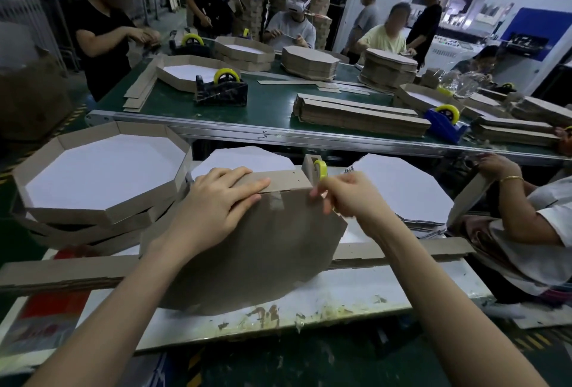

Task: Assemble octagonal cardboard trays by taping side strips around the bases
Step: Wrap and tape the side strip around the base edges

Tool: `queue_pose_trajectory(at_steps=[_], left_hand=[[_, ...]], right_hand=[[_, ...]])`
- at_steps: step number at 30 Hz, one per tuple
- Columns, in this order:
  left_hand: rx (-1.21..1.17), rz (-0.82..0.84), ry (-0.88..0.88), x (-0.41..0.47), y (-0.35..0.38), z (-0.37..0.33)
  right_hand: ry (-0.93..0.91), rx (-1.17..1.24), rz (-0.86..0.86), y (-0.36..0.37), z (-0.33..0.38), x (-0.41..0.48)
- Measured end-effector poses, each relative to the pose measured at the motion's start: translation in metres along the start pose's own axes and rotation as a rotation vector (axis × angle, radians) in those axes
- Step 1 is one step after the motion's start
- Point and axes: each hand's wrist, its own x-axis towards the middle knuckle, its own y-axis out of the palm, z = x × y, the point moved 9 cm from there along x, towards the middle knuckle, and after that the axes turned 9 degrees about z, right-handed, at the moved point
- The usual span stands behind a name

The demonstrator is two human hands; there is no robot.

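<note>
octagonal base (pixel 247 250) brown side up at the centre of the white surface (pixel 371 290), seemingly propped with the far edge raised, side strip (pixel 278 179) folded along that far edge and held so far by one visible tape piece (pixel 276 200) across the joint. left hand (pixel 216 201) flat, fingers straight, pressing strip against base just left of the tape piece. right hand (pixel 349 197) with fingers curled, pinching at the strip's right-end corner; fresh clear tape between them or not, impossible to tell. yellow tape roll (pixel 320 170) on its holder just behind that hand. stack of finished trays (pixel 99 176) to the left, white bases (pixel 402 191) behind, loose strips (pixel 402 250) along the surface, a neighbour's arm (pixel 510 201) at the right. likely trouble: strip springing off or creeping out of line at the unfastened corner on early release of left-hand pressure; tape landing wrinkled or stuck to itself from a rushed pull; a gap at the corner from a poor fold
</note>
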Motion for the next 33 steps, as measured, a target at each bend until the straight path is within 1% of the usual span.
queue_pose_trajectory(at_steps=[1,2,3,4,7,8,9,11,13,15,17,20,22,26,28,31,33], left_hand=[[0.003,0.004,0.017,0.0,0.001,-0.004],[0.004,0.009,0.029,-0.001,0.002,-0.007],[0.002,0.012,0.032,-0.001,0.003,-0.009],[-0.003,0.013,0.027,-0.002,0.003,-0.009],[-0.02,0.014,0.022,-0.005,0.002,-0.005],[-0.021,0.01,0.023,-0.005,0.002,-0.004],[-0.022,0.004,0.023,-0.005,0.002,-0.003],[-0.027,-0.01,0.017,-0.005,0.001,-0.001],[-0.035,-0.028,0.01,-0.006,0.0,-0.001],[-0.055,-0.035,0.008,-0.005,-0.001,-0.002],[-0.065,-0.022,0.015,-0.004,0.0,-0.005],[-0.083,-0.007,0.03,-0.002,0.001,-0.007],[-0.114,-0.016,0.035,-0.001,0.0,-0.007],[-0.188,-0.035,0.015,0.001,-0.002,-0.004],[-0.253,-0.033,0.001,0.003,-0.003,-0.002],[-0.382,-0.086,-0.058,0.006,-0.01,-0.001],[-0.355,-0.157,-0.091,0.01,-0.016,-0.006]], right_hand=[[-0.115,0.001,-0.112,-0.011,0.011,0.003],[-0.212,-0.049,-0.2,-0.018,0.023,0.007],[-0.276,-0.125,-0.24,-0.018,0.034,0.01],[-0.29,-0.189,-0.212,-0.011,0.04,0.017],[-0.11,-0.295,0.128,0.024,0.024,0.045],[-0.076,-0.298,0.203,0.03,0.02,0.048],[-0.073,-0.263,0.24,0.033,0.02,0.05],[-0.114,-0.176,0.252,0.034,0.025,0.052],[-0.156,-0.149,0.244,0.034,0.027,0.052],[-0.145,-0.11,0.253,0.036,0.021,0.051],[-0.113,-0.113,0.262,0.036,0.013,0.05],[-0.108,-0.179,0.283,0.034,0.01,0.047],[-0.133,-0.229,0.253,0.034,0.013,0.046],[-0.274,-0.325,0.078,0.035,0.024,0.041],[-0.296,-0.334,0.023,0.034,0.025,0.039],[-0.292,-0.346,0.001,0.033,0.025,0.038],[-0.299,-0.349,0.003,0.034,0.028,0.036]])
